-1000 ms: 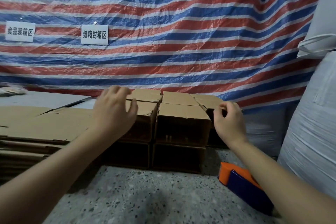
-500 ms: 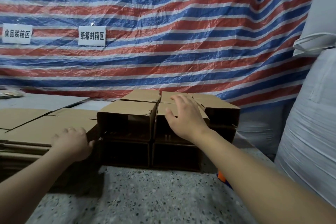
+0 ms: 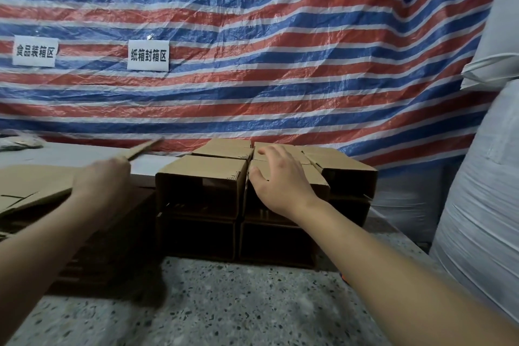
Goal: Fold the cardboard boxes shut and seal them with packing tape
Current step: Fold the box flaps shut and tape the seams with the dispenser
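Gripping a flattened cardboard sheet point(image 3: 140, 149) with curled left hand point(image 3: 102, 182) (edge tilted upward); resting right hand point(image 3: 276, 180), fingers spread flat, on stacked boxes point(image 3: 202, 185).

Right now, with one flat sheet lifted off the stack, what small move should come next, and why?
Probably draw the flat cardboard sheet toward the open table in front. The left hand grips its raised edge, so it is partly off the stack of flat sheets. The right hand rests open on the assembled boxes, free to help unfold it.

Stacked boxes point(image 3: 202, 185) block ahead — speckled floor point(image 3: 224, 303) open in front.
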